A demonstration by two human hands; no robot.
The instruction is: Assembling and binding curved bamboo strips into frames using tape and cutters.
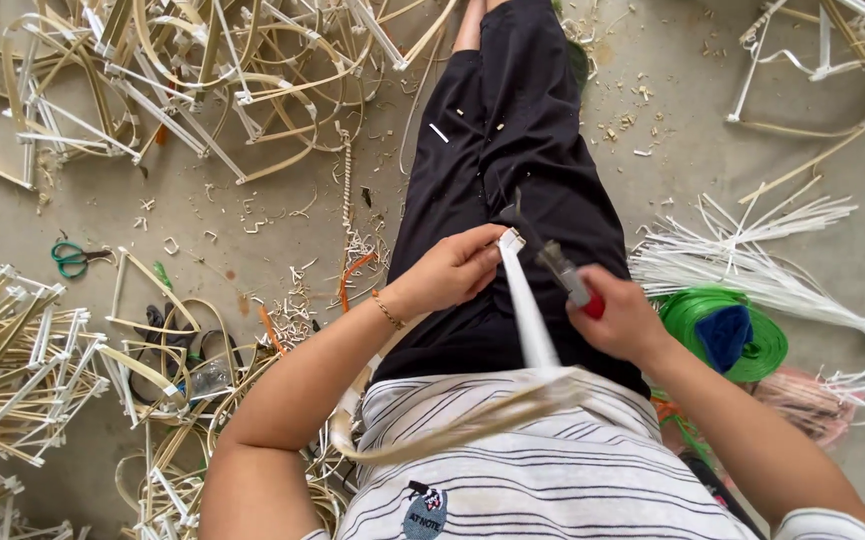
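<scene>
While it's hard to see every finger, the left hand (457,268) is pinched shut on the top end of a white strip (524,305) over the lap, above a bent cane hoop (452,425). The right hand (620,318) is fisted round red-handled pliers (564,272). Strip looks light, bendy, slick; grip near the end.

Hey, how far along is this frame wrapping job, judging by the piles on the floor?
Looks done: heaps of white-wrapped cane frames lie at upper left, and more at left. In hand: the left hand pinches a white strip on a curved cane piece, while the right hand works a red-handled tool. Left: a bundle of loose white strips and a green roll remain unused.
</scene>
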